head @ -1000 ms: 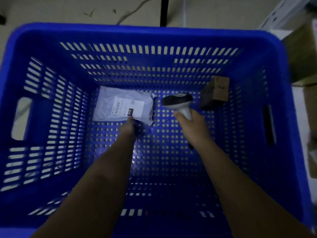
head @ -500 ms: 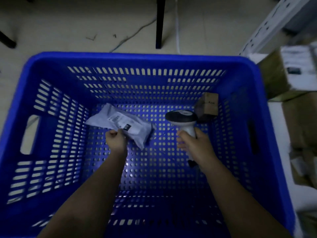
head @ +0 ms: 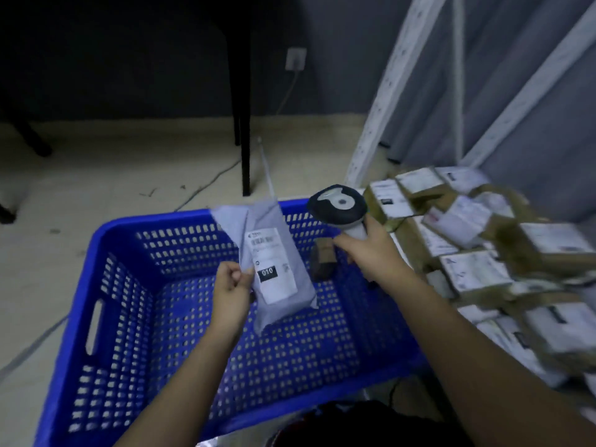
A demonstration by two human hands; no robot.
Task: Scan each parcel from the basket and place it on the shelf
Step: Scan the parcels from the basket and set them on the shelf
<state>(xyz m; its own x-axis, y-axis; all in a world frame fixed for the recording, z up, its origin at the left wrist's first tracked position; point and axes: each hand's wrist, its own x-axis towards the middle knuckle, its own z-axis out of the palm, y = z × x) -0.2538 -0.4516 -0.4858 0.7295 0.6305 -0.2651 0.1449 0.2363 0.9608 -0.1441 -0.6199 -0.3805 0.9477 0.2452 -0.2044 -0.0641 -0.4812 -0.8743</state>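
The grey mailer parcel (head: 277, 269) is held up above the blue basket (head: 135, 285), its long axis running near upright with the top leaning slightly left, and its white label marked "010" faces the camera. The left hand (head: 230, 285) pinches the parcel's left edge between thumb and curled fingers, while the right hand (head: 371, 250) grips the handle of the barcode scanner (head: 338, 204), whose head sits just right of the parcel's top. A small brown box (head: 324, 262) lies in the basket's far right corner, and labelled cardboard parcels (head: 483, 253) crowd the white metal shelf (head: 383, 101) to the right.
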